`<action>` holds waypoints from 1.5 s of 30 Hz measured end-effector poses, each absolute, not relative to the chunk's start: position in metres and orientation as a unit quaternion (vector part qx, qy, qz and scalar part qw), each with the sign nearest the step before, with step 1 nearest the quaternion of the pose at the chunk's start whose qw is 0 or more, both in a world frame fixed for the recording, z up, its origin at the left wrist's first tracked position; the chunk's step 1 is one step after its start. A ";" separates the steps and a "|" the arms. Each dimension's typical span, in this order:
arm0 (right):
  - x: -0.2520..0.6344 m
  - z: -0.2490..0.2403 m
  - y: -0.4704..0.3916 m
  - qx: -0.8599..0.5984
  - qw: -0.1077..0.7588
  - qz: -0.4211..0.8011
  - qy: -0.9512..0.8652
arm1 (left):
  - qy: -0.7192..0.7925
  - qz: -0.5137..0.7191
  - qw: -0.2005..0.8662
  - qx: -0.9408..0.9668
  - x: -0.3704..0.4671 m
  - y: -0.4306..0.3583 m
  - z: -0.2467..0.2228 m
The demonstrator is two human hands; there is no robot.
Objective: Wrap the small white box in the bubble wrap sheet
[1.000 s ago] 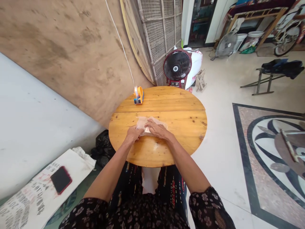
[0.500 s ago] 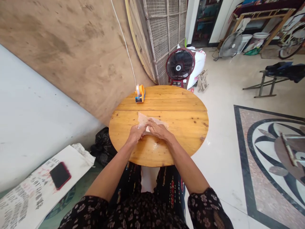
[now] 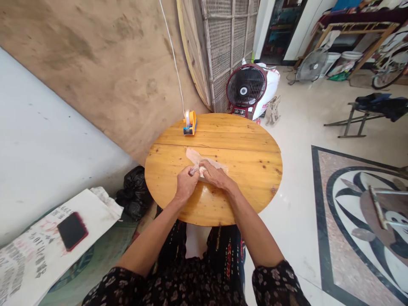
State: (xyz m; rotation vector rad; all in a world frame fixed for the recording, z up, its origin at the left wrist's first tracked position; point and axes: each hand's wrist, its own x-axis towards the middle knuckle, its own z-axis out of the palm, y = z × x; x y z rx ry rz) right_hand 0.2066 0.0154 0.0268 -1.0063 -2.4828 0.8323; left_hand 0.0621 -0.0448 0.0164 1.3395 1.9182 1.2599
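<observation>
A thin, clear plastic bag (image 3: 195, 157) lies near the middle of a round wooden table (image 3: 251, 170). My left hand (image 3: 186, 183) pinches the bag's near edge, fingers closed on the film. My right hand (image 3: 216, 175) presses down on the bag just to the right, fingers together and covering much of it. Something small and pale shows inside the bag between my two hands. An orange and blue tape dispenser (image 3: 190, 123) stands at the table's far edge, apart from both hands.
A red floor fan (image 3: 246, 88) stands beyond the table beside a woven panel (image 3: 223, 46). A white cord (image 3: 174, 59) hangs down the wall. Black bags (image 3: 135, 196) lie left of the table, a phone (image 3: 72, 230) on a printed sack. A metal bench (image 3: 360, 114) stands at right.
My left hand has closed and gathered the bag's left edge toward the right hand, so the film has lifted and bunched. The view has shifted slightly.
</observation>
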 end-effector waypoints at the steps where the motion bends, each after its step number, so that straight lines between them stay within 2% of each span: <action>1: 0.206 0.026 0.016 -0.361 0.165 0.306 -0.866 | 0.700 0.459 0.221 0.501 0.062 -0.045 0.016; 8: 0.203 0.015 0.019 -0.384 0.168 0.328 -0.846 | 0.674 0.446 0.228 0.544 0.061 -0.045 0.024; 27: 0.214 0.012 0.031 -0.345 0.203 0.481 -0.780 | 0.491 0.479 0.062 0.725 0.050 -0.051 0.008; 37: 0.216 0.010 0.042 -0.291 0.235 0.554 -0.744 | 0.385 0.449 0.046 0.805 0.035 -0.043 0.000; 45: 0.214 0.010 0.044 -0.284 0.243 0.569 -0.732 | 0.392 0.431 0.049 0.812 0.033 -0.041 0.003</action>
